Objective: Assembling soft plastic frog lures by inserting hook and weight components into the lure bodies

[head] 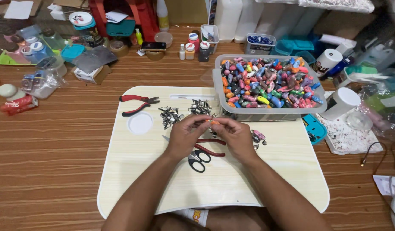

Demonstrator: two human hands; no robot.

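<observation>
My left hand [186,136] and my right hand [235,136] meet over a pale wooden lap tray [133,167]. Together they pinch a small orange bead-like piece [214,122] between the fingertips. Under the hands lie black-handled scissors [198,161] and red-handled pliers [212,147]. Two heaps of small metal clasps [170,115] [200,107] sit just beyond the hands. A few finished pink pieces [259,136] rest to the right of my right hand. A grey tub [265,112] full of colourful beads [270,83] stands at the tray's far right corner.
A second pair of red-handled pliers [137,105] lies at the tray's far left, near a round recess [140,123]. Jars, bottles, boxes and a phone [153,45] crowd the wooden floor behind. White cylinders [340,103] and a speckled mat [349,137] sit to the right.
</observation>
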